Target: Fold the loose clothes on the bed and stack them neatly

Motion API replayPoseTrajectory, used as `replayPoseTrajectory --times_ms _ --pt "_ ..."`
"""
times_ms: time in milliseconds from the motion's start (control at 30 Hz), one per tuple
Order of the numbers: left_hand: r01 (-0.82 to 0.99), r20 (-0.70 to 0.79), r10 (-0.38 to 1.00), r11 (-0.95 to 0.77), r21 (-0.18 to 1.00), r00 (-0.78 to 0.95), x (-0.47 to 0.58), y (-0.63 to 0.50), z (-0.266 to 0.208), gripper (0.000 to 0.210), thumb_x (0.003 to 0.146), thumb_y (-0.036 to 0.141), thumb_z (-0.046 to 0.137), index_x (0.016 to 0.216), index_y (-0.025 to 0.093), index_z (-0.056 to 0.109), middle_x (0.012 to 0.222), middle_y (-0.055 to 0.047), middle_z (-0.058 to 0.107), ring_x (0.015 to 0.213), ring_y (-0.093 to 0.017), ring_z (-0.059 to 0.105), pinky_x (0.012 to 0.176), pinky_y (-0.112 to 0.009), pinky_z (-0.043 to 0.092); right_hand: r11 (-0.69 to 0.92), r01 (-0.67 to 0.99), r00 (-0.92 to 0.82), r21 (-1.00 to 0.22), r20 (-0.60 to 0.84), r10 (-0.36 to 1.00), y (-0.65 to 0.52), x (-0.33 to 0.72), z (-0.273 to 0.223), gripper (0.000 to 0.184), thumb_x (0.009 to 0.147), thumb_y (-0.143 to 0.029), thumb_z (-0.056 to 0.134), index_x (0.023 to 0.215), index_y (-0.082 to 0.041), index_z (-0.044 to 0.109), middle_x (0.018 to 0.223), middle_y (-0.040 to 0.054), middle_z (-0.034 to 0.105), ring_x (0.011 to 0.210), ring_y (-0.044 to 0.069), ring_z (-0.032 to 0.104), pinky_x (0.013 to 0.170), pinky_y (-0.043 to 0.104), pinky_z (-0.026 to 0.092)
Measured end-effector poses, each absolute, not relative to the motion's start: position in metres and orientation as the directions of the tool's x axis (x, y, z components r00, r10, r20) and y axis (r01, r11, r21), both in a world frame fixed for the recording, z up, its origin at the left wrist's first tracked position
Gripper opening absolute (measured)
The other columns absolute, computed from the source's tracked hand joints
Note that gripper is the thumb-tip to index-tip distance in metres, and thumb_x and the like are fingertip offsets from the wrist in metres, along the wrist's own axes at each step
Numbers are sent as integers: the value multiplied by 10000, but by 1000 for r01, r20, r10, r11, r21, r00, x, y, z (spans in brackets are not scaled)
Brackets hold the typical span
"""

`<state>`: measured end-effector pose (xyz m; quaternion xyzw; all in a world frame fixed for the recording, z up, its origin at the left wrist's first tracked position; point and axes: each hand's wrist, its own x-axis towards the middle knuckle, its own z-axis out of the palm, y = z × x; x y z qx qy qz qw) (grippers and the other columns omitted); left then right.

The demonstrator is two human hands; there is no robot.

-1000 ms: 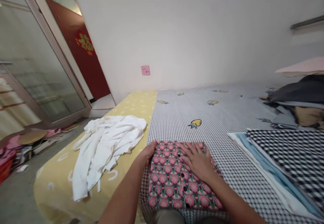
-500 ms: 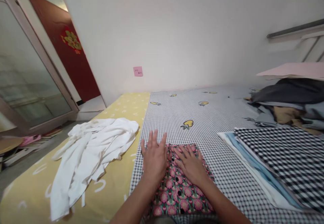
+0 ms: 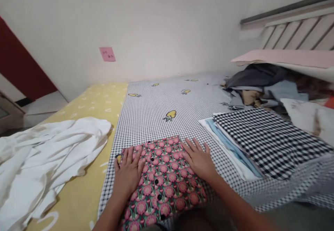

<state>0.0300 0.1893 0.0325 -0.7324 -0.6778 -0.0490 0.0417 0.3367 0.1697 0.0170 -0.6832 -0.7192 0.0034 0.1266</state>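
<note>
A folded floral shirt, pink flowers on a dark ground with black buttons down it, lies flat on the checked bed sheet in front of me. My left hand rests palm down on its left side, fingers stretched out. On the right edge of the same shirt lies my right hand, flat with fingers spread and partly over the sheet. Neither hand grips anything. The shirt's near edge runs down toward my body at the bottom of the view.
A crumpled white garment lies on the yellow sheet to the left. To the right sits a stack of folded clothes, a black-and-white checked one on top. Behind it are piled dark clothes under a pink board.
My view has swung to the right. My hands have moved apart, toward the shirt's left and right sides, and more of its middle shows now.
</note>
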Motion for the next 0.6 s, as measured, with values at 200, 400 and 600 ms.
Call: replayPoseTrajectory --times_ms 200,400,600 --pt "951 102 993 -83 297 55 22 200 30 549 976 481 375 1506 346 436 1659 -75 303 1549 -307 206 1203 -684 27 42 861 72 -506 203 976 174 331 21 508 1035 -443 279 1477 -314 494 1544 16 512 1502 237 312 1227 577 82" --pt "727 174 983 -77 682 -60 -13 188 52 546 927 402 348 1387 189 551 1530 -139 512 1457 -263 405 1220 -543 268 26 769 144 -639 213 966 180 348 38 504 1013 -338 263 1396 -244 577 1367 89 666 1327 219 555 1143 522 339" --pt "506 180 867 94 857 -466 -69 103 42 559 844 467 396 1208 102 613 1320 -210 642 1278 -317 579 1144 -501 420 99 762 158 -640 332 930 148 322 64 559 960 -301 314 1485 -186 468 1454 148 573 1340 262 520 1113 491 385"
